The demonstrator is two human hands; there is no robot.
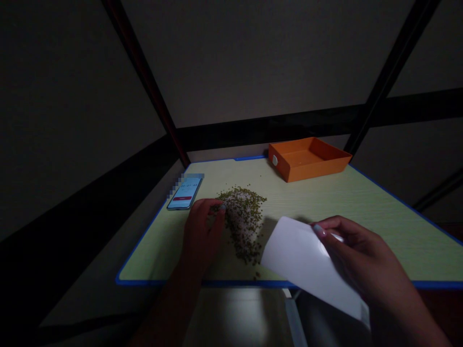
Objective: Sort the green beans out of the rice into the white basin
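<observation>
A pile of small green and whitish grains [243, 219] lies spread on the pale table [361, 202]. My left hand [201, 231] rests at the pile's left edge with its fingers curled together, fingertips touching the grains; what they pinch, if anything, is too small to make out. My right hand [356, 255] grips a white sheet of paper [307, 262] near the table's front edge, just right of the pile, with its left edge close to the grains.
An orange open box [307, 164] stands at the far side of the table. A phone [184, 193] with a lit screen lies at the left edge. The table has a blue rim [231, 283]; dark frame bars rise behind it.
</observation>
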